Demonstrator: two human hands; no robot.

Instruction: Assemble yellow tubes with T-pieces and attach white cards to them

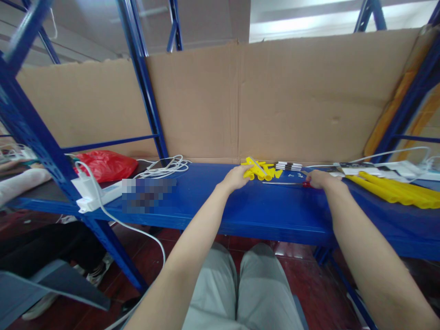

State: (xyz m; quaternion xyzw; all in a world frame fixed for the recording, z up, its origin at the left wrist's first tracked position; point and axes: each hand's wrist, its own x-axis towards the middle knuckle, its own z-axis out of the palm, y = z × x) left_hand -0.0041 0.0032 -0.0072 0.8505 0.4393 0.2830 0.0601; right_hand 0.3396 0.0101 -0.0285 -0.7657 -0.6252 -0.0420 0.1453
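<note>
Yellow pieces (260, 176), one heap: on the blue tabletop (275, 211), before the cardboard (202, 105), between the two hands. Short tubes and small flat bits overlap (number not countable), with one pale strip lying across the top. Handling, as judged: light, fairly stiff, smooth, the round ones apt to roll; best taken singly, by the sides of a tube.

Left hand (238, 178), one: at the heap's left edge, fingers narrow and touching it; whether a piece is pinched cannot be told.

Right hand (323, 178), one: fingers curled at the red handle of a screwdriver (304, 184); whether they close on it cannot be told.

Screwdriver, one: long thin shaft pointing left, just in front of the heap.

Small pale bits (291, 175), a few: near the right fingertips (too tiny to count).

White sticks with black bands (288, 166), one small stack: just right of the heap, number unclear.

Long yellow tubes (392, 190), one bundle of several: right of the right hand, lying side by side.

Outward left: one coil of white cable (165, 167), one white power strip (112, 192), one red bag (106, 165); beyond the post, another person's sleeve (24, 185).
</note>
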